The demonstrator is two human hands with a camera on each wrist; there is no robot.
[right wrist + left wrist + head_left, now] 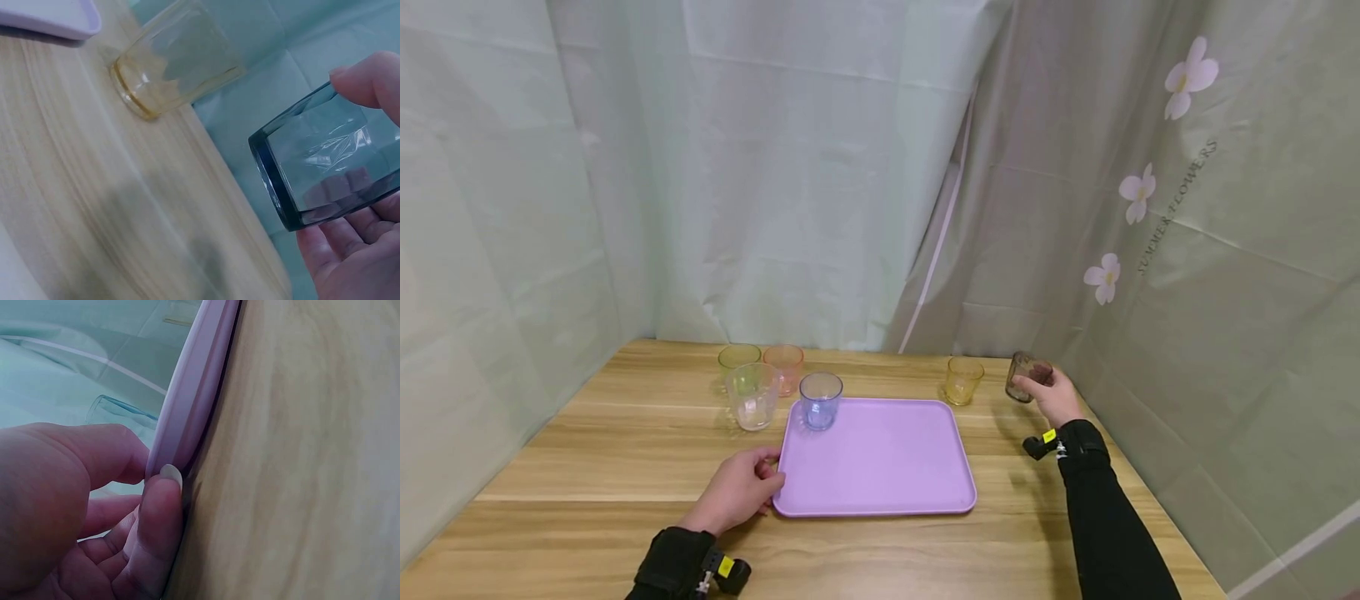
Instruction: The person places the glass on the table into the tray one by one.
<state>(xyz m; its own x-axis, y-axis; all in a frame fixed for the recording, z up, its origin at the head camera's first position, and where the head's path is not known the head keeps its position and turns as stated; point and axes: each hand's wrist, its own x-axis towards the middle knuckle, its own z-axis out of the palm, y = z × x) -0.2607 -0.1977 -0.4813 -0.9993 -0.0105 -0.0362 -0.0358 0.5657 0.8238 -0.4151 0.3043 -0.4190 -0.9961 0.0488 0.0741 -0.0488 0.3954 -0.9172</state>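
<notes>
At the right back, my right hand (pixel 1057 400) grips a dark smoky glass (pixel 1027 377). In the right wrist view that glass (pixel 325 159) is tilted, with its base off the tabletop and my fingers and thumb around its sides. My left hand (pixel 737 487) pinches the left edge of a pink-purple tray (pixel 880 467); the left wrist view shows thumb and fingertip at the tray's rim (pixel 194 387). A blue glass (pixel 821 408) stands upright on the tray's far left corner. A yellow glass (pixel 962 383) stands between the tray and the dark glass.
Left of the tray stand a clear glass (pixel 752 404), a green glass (pixel 739 357) and a pink-orange glass (pixel 786 367), close together. The wooden table (pixel 587 467) is bordered by pale curtains (pixel 790 183) at the back and sides.
</notes>
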